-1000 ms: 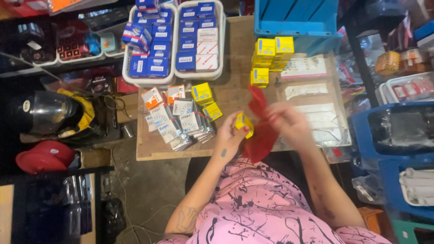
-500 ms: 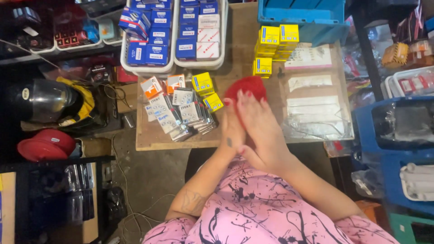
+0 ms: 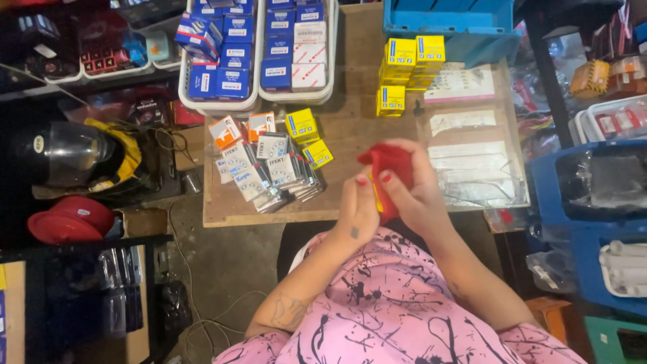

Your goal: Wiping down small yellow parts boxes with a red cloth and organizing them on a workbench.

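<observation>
Both hands (image 3: 394, 195) lower now, red cloth (image 3: 387, 162) bunched.

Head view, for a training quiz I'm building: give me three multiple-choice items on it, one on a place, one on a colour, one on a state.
1. Where do the flat grey packets lie?
A. In a white basket
B. On the wooden table, left of the hands
C. On the floor

2. What colour is the cloth in the hands?
A. Red
B. Green
C. White

3. How are the hands placed?
A. Both flat on the table
B. One hanging at the side
C. Both closed around the cloth above the table edge

Answers: 1 B, they fan out on the wooden table. 2 A, it shows red. 3 C, the left hand and right hand wrap it.
</observation>
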